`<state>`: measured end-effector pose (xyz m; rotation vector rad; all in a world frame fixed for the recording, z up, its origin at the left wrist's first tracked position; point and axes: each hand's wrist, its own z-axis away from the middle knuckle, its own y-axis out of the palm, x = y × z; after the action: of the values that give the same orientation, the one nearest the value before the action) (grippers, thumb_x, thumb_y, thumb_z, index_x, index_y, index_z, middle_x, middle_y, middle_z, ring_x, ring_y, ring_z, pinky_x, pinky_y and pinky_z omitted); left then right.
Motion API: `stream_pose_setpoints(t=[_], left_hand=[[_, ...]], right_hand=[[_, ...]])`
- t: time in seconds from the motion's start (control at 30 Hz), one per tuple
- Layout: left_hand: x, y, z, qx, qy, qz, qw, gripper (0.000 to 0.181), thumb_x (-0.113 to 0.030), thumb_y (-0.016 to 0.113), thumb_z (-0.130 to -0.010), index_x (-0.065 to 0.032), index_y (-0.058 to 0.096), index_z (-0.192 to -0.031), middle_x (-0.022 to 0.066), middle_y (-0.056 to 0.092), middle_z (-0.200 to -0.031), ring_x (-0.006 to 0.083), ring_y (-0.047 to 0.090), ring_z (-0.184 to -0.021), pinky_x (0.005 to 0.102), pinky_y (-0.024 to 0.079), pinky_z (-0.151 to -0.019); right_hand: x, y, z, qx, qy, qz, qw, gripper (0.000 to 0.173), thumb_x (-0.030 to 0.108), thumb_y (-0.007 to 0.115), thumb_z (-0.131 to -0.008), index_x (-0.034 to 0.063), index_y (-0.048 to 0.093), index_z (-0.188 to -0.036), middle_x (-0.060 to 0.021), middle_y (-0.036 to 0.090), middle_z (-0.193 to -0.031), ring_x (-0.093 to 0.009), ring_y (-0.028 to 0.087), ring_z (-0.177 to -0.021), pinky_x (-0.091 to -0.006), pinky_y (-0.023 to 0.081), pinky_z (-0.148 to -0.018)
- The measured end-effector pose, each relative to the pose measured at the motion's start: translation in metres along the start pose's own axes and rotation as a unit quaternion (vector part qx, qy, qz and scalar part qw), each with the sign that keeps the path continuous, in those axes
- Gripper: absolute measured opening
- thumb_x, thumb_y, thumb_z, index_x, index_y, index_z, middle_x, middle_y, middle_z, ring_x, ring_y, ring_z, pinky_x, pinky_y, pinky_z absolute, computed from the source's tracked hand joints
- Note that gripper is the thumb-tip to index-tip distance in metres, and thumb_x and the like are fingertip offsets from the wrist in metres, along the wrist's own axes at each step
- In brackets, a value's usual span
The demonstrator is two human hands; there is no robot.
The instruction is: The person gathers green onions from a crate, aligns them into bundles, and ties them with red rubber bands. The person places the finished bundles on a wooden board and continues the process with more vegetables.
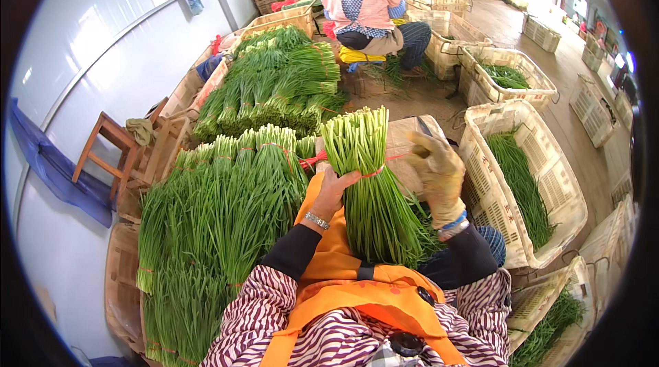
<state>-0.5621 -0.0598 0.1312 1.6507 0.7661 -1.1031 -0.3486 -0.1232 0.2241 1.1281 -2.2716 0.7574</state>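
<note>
A thick bundle of green garlic chives (368, 192) stands upright before me, pale cut ends up. My left hand (334, 193) grips its left side, the thumb by a red tie (373, 172) that runs around the stems. To the right of the bundle, my right hand (437, 174), in a dirty yellowish glove, is raised with curled fingers and holds the tie's thin end, drawn out from the bundle. More red strands (312, 160) show left of the bundle. Behind it lies a brown, cardboard-like surface (412, 135).
Tied chive bundles (221, 202) are piled at my left, with another pile (278, 79) ahead. Plastic crates (520, 182) holding loose chives line my right side. A person (363, 1) sits ahead, back to me. A wooden chair (110, 146) stands by the left wall.
</note>
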Motion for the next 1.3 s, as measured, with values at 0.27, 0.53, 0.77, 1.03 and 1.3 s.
stream_pose_setpoints(t=[0.27, 0.53, 0.77, 1.03, 1.3], left_hand=[[-0.004, 0.036, 0.009, 0.046, -0.035, 0.028, 0.998, 0.051, -0.015, 0.069, -0.073, -0.0005, 0.053, -0.119, 0.0075, 0.062, -0.109, 0.016, 0.06, -0.095, 0.0314, 0.048, -0.083], [0.006, 0.034, 0.008, 0.06, -0.016, -0.02, 0.998, 0.043, -0.016, 0.07, -0.072, -0.0003, 0.06, -0.111, 0.0054, 0.064, -0.103, 0.0128, 0.059, -0.09, 0.028, 0.048, -0.08], [0.012, 0.038, 0.007, 0.074, -0.016, -0.065, 0.995, 0.042, -0.014, 0.069, -0.074, -0.0005, 0.058, -0.112, 0.0056, 0.064, -0.103, 0.0133, 0.06, -0.09, 0.0287, 0.048, -0.081], [0.02, 0.05, 0.012, 0.079, -0.01, -0.069, 0.994, 0.044, -0.005, 0.074, -0.071, 0.0003, 0.058, -0.112, 0.0047, 0.065, -0.103, 0.0118, 0.06, -0.092, 0.0276, 0.047, -0.084], [0.018, 0.05, 0.018, 0.086, 0.045, -0.141, 0.985, 0.051, -0.009, 0.078, -0.068, 0.0007, 0.056, -0.113, 0.0057, 0.064, -0.106, 0.0126, 0.059, -0.096, 0.0287, 0.045, -0.089]], right_hand=[[-0.012, 0.014, -0.016, 0.039, -0.168, 0.226, 0.959, 0.022, 0.02, 0.071, -0.073, 0.0103, 0.062, -0.091, -0.0055, 0.06, -0.081, -0.025, 0.058, -0.075, -0.0367, 0.046, -0.065], [-0.042, -0.033, -0.032, -0.062, 0.11, -0.075, 0.989, 0.022, 0.008, 0.069, -0.075, 0.0086, 0.063, -0.097, -0.0072, 0.06, -0.097, -0.023, 0.057, -0.084, -0.0334, 0.047, -0.076], [-0.011, -0.018, -0.02, -0.034, -0.119, 0.106, 0.987, 0.04, 0.019, 0.074, -0.068, 0.0169, 0.066, -0.107, -0.0039, 0.059, -0.11, -0.026, 0.052, -0.108, -0.0417, 0.039, -0.096], [-0.003, 0.003, -0.021, 0.013, -0.157, 0.122, 0.98, 0.018, 0.005, 0.067, -0.067, 0.0077, 0.061, -0.084, -0.0057, 0.061, -0.089, -0.032, 0.057, -0.097, -0.0424, 0.043, -0.088], [0.002, -0.039, -0.047, -0.186, 0.082, -0.25, 0.947, 0.012, 0.007, 0.049, -0.092, 0.0054, 0.057, -0.083, -0.0041, 0.061, -0.082, -0.017, 0.06, -0.084, -0.0286, 0.048, -0.079]])
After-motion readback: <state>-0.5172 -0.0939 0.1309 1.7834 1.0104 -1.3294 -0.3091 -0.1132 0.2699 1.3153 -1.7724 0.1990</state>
